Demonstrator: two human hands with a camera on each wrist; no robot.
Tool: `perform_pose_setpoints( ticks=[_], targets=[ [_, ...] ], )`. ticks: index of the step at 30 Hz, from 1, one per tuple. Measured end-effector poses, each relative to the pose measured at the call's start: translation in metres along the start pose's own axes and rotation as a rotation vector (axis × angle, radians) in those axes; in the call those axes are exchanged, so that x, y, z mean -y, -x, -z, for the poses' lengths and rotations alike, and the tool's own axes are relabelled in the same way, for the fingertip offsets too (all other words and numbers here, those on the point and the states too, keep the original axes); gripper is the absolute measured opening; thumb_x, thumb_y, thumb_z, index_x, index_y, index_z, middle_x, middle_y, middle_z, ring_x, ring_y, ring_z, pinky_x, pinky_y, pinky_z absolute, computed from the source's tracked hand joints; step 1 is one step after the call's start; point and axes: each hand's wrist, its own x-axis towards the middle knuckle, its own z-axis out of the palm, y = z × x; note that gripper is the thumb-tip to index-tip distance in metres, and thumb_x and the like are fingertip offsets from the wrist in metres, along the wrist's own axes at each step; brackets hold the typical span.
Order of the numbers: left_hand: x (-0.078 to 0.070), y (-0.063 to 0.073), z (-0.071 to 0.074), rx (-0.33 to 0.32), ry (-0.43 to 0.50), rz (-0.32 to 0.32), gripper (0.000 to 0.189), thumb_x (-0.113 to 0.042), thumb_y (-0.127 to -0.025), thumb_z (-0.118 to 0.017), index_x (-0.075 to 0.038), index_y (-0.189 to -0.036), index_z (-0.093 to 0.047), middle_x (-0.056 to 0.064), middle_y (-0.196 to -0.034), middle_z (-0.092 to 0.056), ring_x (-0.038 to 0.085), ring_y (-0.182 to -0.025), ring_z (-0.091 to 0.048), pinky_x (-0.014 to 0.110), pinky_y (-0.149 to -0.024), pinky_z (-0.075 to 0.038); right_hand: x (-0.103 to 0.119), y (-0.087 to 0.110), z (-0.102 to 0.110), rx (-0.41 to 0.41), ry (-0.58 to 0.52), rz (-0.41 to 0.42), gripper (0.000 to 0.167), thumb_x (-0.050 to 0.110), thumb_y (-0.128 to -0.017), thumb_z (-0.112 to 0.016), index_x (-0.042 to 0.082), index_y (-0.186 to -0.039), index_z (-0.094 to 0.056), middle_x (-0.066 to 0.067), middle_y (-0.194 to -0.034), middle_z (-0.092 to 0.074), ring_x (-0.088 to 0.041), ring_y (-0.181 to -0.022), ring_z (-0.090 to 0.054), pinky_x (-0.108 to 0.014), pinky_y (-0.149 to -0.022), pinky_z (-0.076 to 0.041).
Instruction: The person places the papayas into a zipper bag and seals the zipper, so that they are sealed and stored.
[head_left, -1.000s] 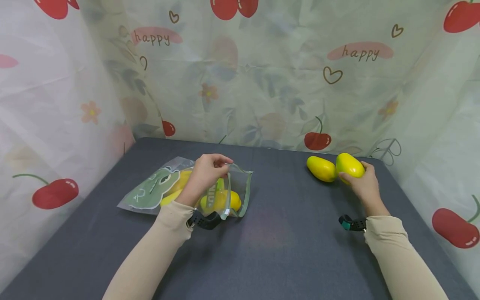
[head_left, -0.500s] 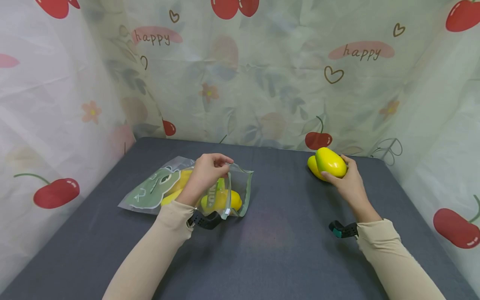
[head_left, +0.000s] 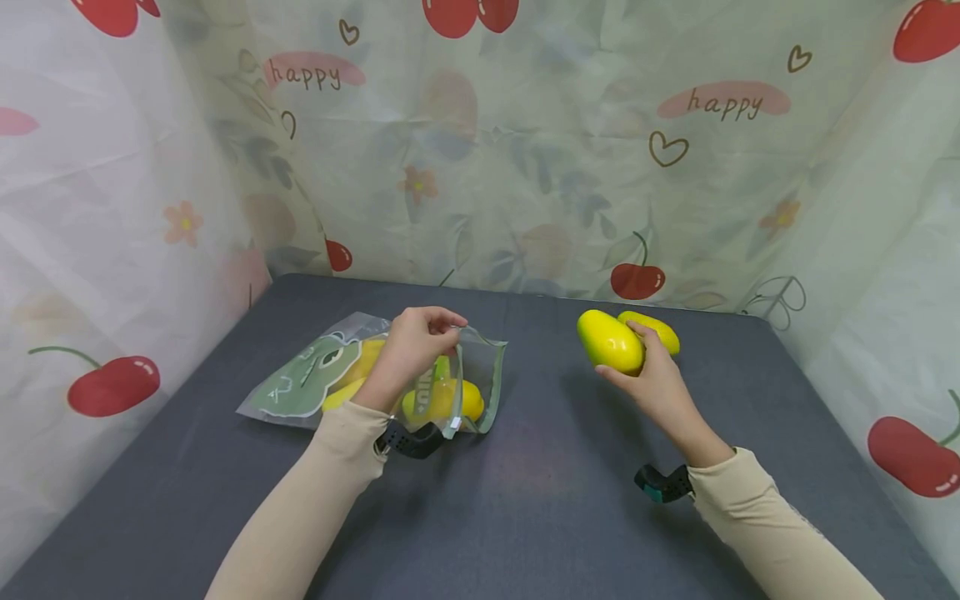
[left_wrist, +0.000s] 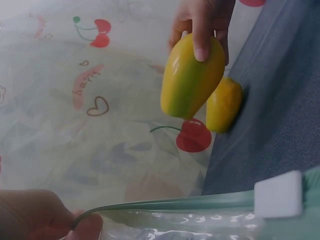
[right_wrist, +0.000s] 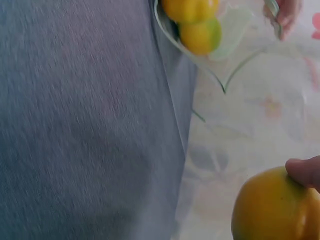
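My left hand [head_left: 412, 354] pinches the upper edge of a clear zip bag [head_left: 288, 387] with a green printed picture, and the bag's mouth gapes to the right. Several yellow fruits [head_left: 471, 402] lie inside it, partly hidden by the print and the hand. A white zip slider [left_wrist: 278, 194] sits on the green rim in the left wrist view. My right hand [head_left: 663, 387] grips a yellow mango [head_left: 609, 342] with a green streak, raised above the table. Behind it, a second yellow mango [head_left: 666, 335] rests on the table, partly covered by the hand and the held mango.
The dark grey table [head_left: 525, 517] spans the space between both arms. A patterned curtain [head_left: 525, 167] closes off the back and both sides. Each wrist wears a black band, such as the right strap [head_left: 662, 483].
My right hand has carried the mango leftward, passing in front of the other mango on the table. The left hand and the bag have stayed in place.
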Motion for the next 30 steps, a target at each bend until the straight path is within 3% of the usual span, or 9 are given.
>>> perform_pose_setpoints(
  ticks=[5, 10, 16, 22, 30],
  targets=[
    [-0.001, 0.001, 0.000, -0.002, -0.006, -0.002, 0.018, -0.011, -0.090, -0.060, -0.012, -0.103, -0.073, 0.008, -0.090, -0.070, 0.020, -0.072, -0.069, 0.031, -0.074, -0.057, 0.005, 0.002, -0.012, 0.029, 0.015, 0.030, 0.087, 0.023, -0.086, -0.073, 0.001, -0.151, -0.020, -0.024, -0.152, -0.030, -0.040, -0.126, -0.042, -0.057, -0.103, -0.036],
    [0.001, 0.000, -0.001, -0.003, -0.001, -0.005, 0.019, -0.011, -0.090, -0.059, -0.011, -0.103, -0.073, 0.009, -0.090, -0.070, 0.027, -0.077, -0.071, 0.031, -0.073, -0.057, 0.012, 0.005, -0.025, 0.070, 0.028, 0.055, 0.085, 0.023, -0.086, -0.073, 0.004, -0.151, -0.023, -0.022, -0.153, -0.029, -0.038, -0.128, -0.041, -0.057, -0.103, -0.037],
    [0.001, 0.000, -0.001, -0.002, 0.000, -0.008, 0.018, -0.010, -0.090, -0.059, -0.011, -0.102, -0.073, 0.008, -0.088, -0.070, 0.019, -0.071, -0.069, 0.031, -0.073, -0.057, 0.019, 0.012, -0.041, 0.125, 0.045, 0.079, 0.083, 0.024, -0.085, -0.074, 0.007, -0.150, -0.026, -0.021, -0.145, -0.037, -0.036, -0.122, -0.046, -0.055, -0.099, -0.042],
    [0.000, 0.000, -0.001, 0.001, -0.003, -0.005, 0.019, -0.011, -0.090, -0.059, -0.011, -0.104, -0.073, 0.008, -0.088, -0.069, 0.029, -0.080, -0.071, 0.031, -0.073, -0.057, 0.025, 0.020, -0.057, 0.185, 0.073, 0.107, 0.081, 0.023, -0.083, -0.076, 0.007, -0.149, -0.030, -0.019, -0.142, -0.042, -0.034, -0.118, -0.049, -0.052, -0.096, -0.044],
    [0.002, -0.001, -0.001, -0.003, -0.004, -0.003, 0.021, -0.011, -0.090, -0.059, -0.010, -0.107, -0.072, 0.008, -0.089, -0.069, 0.028, -0.078, -0.070, 0.038, -0.079, -0.058, 0.027, 0.027, -0.070, 0.255, 0.099, 0.142, 0.080, 0.023, -0.082, -0.077, 0.007, -0.148, -0.033, -0.018, -0.143, -0.044, -0.030, -0.116, -0.052, -0.049, -0.094, -0.045]
  ],
)
